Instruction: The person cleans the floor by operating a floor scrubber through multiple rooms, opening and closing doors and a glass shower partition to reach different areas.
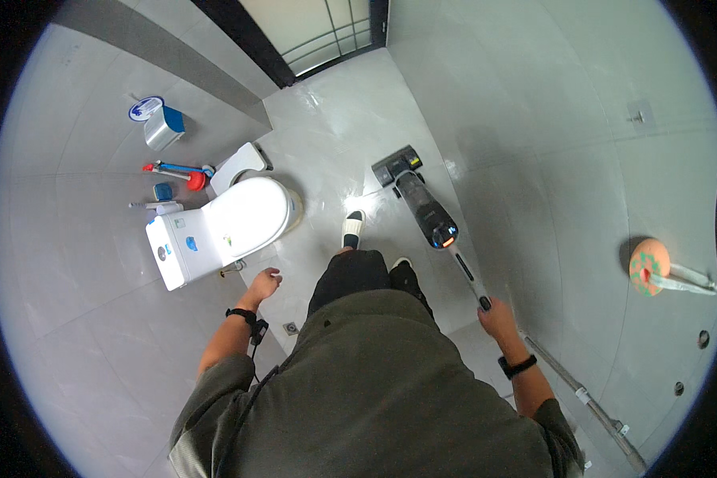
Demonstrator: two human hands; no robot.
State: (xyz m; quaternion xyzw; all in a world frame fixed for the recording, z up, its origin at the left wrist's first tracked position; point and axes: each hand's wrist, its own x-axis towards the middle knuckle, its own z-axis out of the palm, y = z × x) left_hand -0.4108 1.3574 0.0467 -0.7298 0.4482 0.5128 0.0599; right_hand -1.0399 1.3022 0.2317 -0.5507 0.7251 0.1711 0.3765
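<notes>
My right hand [498, 319] grips the handle of an upright floor washer [428, 212]. From my hand the machine slants up and to the left, and its dark roller head [397, 165] rests flat on the tiled floor near the right wall. Lights glow on the round display [445, 235] atop its body. My left hand [266, 283] hangs at my side with loosely curled fingers and holds nothing. The closest thing to it is the white toilet [254, 209], whose lid is down.
A white stool [239, 166] stands beside the toilet. A red plunger [195, 180] and a blue-handled brush [182, 168] are by the left wall. The framed glass door [316, 33] lies ahead. At right are a metal pipe [579, 391] and an orange round item [650, 266]. A drain [290, 328] sits at lower left.
</notes>
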